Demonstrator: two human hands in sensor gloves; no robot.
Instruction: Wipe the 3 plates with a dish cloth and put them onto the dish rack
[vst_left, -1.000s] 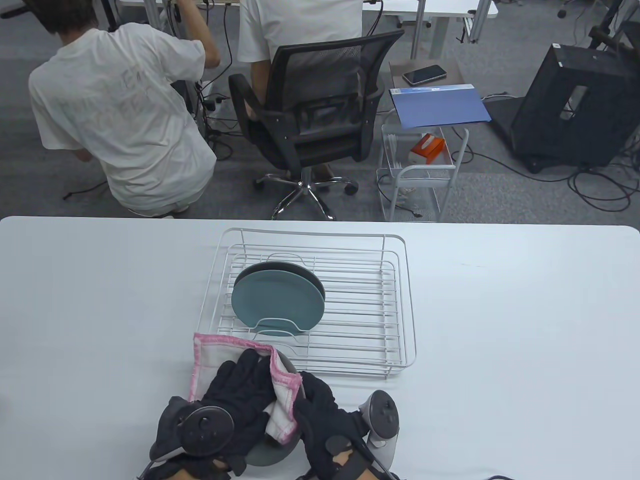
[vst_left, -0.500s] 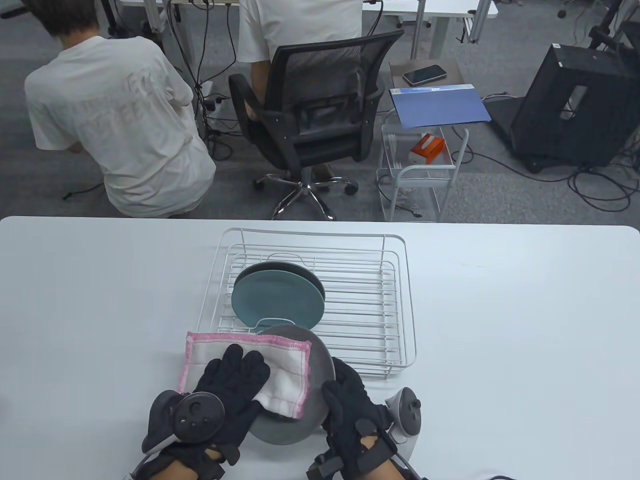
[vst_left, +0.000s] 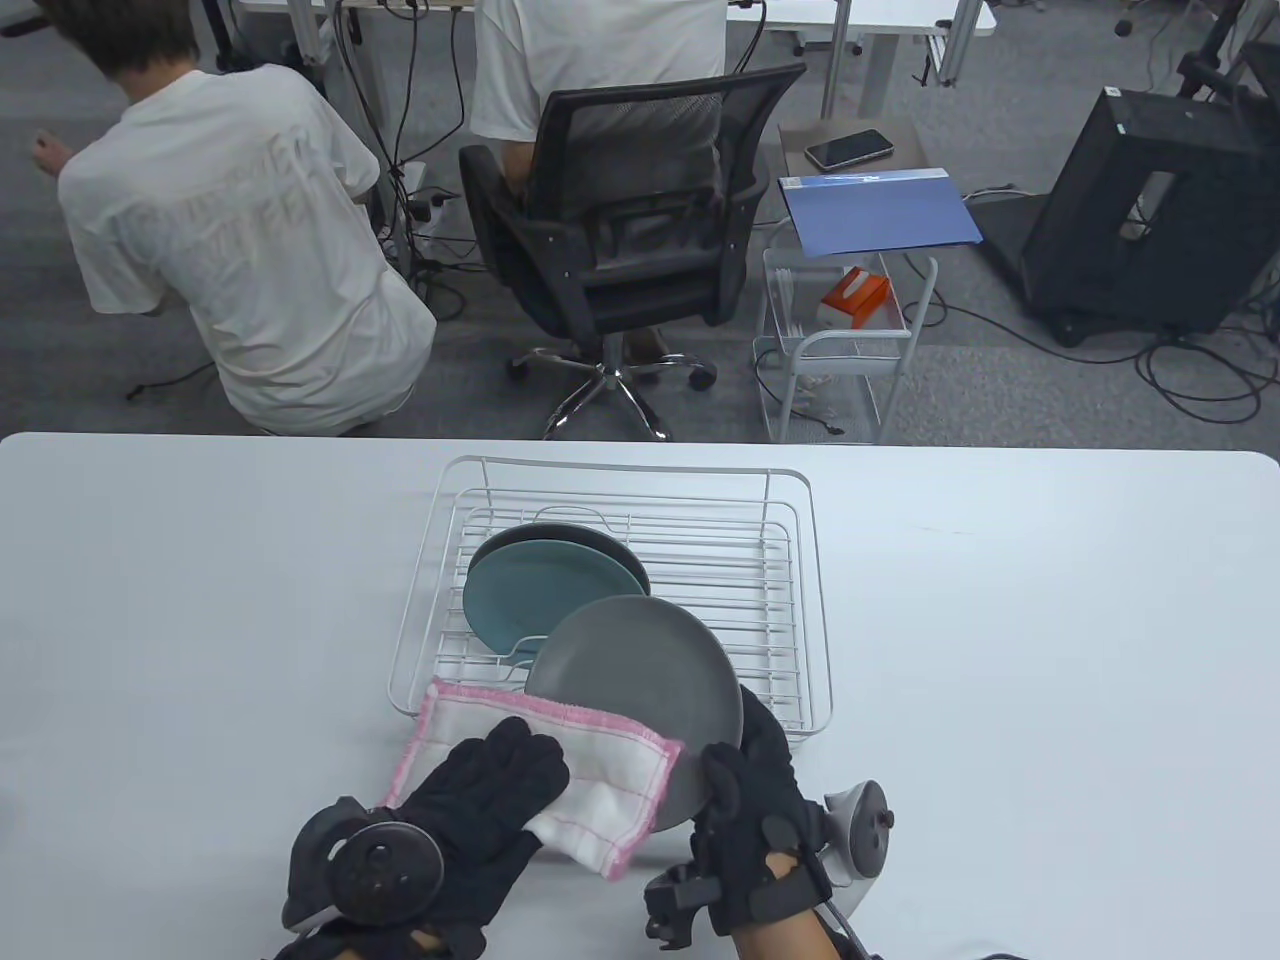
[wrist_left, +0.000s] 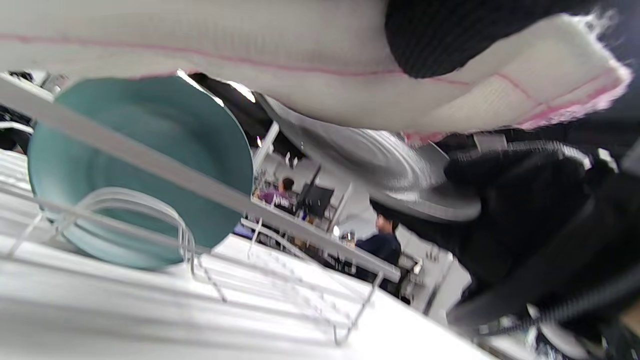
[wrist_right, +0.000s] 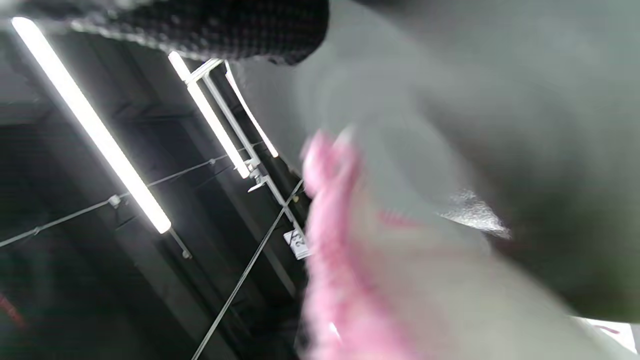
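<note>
Plates are the main things here, three of them. The grey plate (vst_left: 640, 670) is lifted and tilted above the near edge of the dish rack (vst_left: 810, 600), and its far part covers the lower right side of the teal plate (vst_left: 545, 600). The right hand (vst_left: 750, 830) grips the grey plate at its near right rim; the thumb lies on the upper face and the other fingers go under the plate. The left hand (vst_left: 480, 800) lies with fingers straight and close together on the dish cloth (vst_left: 590, 770), a white cloth with pink border. The cloth is spread over the near left part of the grey plate, and one corner hangs down at the near side. Whether the thumb under the cloth pinches it, I cannot tell.

The teal plate stands on its edge in the left half of the rack, leaning against a wire loop. Directly behind it stands a dark plate (vst_left: 590, 541), of which only the upper rim shows. In the left wrist view the teal plate (wrist_left: 145, 165) is seen behind the rack's wires, and the cloth (wrist_left: 250, 65) fills the top of the picture with a gloved finger on it. The right wrist view is blurred; it shows grey plate surface (wrist_right: 500, 100) and pink cloth edge (wrist_right: 330, 240).

The rack sits on the white table (vst_left: 1050, 650). Beyond the table are an office chair (vst_left: 620, 240) and two persons in white shirts.
</note>
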